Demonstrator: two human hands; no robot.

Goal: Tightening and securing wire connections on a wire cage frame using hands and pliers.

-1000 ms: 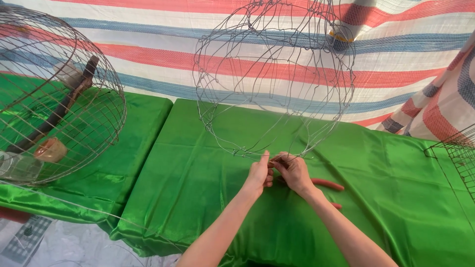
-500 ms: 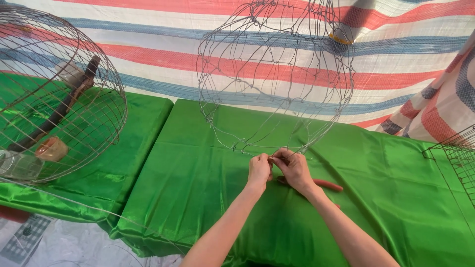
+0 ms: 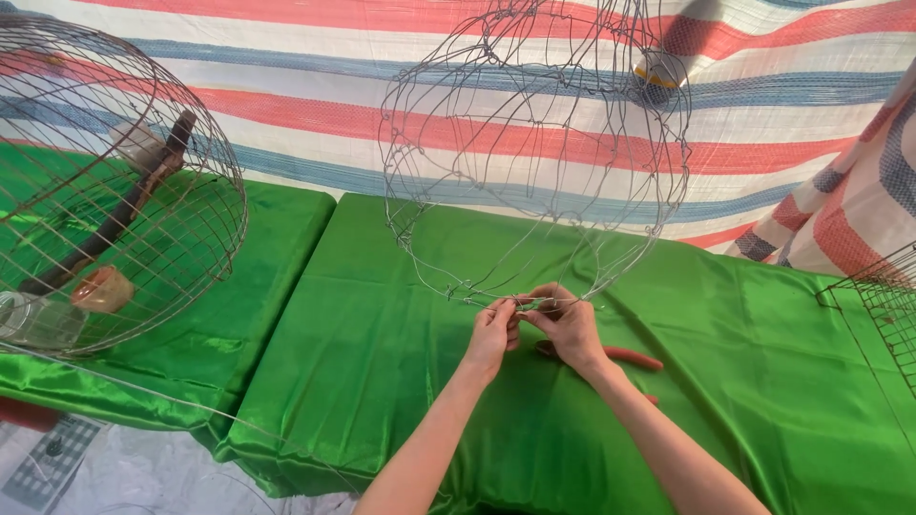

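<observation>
A half-built round wire cage frame stands tilted on the green cloth of the table. My left hand and my right hand meet at the frame's lower rim, fingers pinched on the thin wire there. Behind my right wrist lies a tool with red handles, partly hidden by the arm.
A finished domed wire cage lies at the left, with a wooden perch, a small cup and a clear bottle inside. Another wire grid shows at the right edge. A striped tarp hangs behind. Loose wire trails off the table's left front.
Both hands stay pinched on the lower rim; the frame has shifted slightly and the view has drifted a little.
</observation>
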